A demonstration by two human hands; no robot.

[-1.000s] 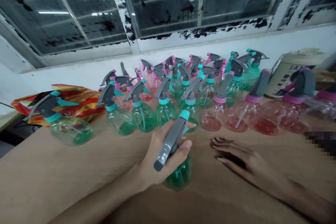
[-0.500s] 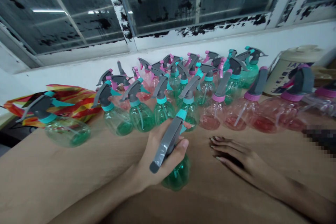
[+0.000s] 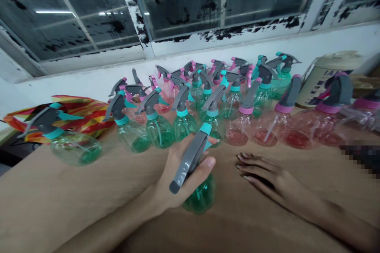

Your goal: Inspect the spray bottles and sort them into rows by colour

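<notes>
My left hand [image 3: 178, 170] is wrapped round the neck of a green spray bottle [image 3: 200, 197] with a grey and turquoise trigger head, in front of the rows. Its grey head slants across my fingers, and the nozzle end points away from me. My right hand [image 3: 267, 172] rests palm down on the wooden table [image 3: 237, 213], fingers stretched out and holding nothing. Just beyond it stand pink spray bottles [image 3: 237, 134] with pink collars. Green spray bottles [image 3: 162, 130] with turquoise collars stand beyond my left hand.
More spray bottles crowd toward the white wall [image 3: 97, 67] under the windows. One green spray bottle [image 3: 75, 150] stands apart at the left, before a red and yellow bag [image 3: 89, 114]. A cream jug [image 3: 320, 75] stands at the back right. A blurred dark object [image 3: 360, 156] lies at the right edge.
Almost nothing differs. Both hands keep their places, the left still round the spray bottle; the view has shifted very slightly.
</notes>
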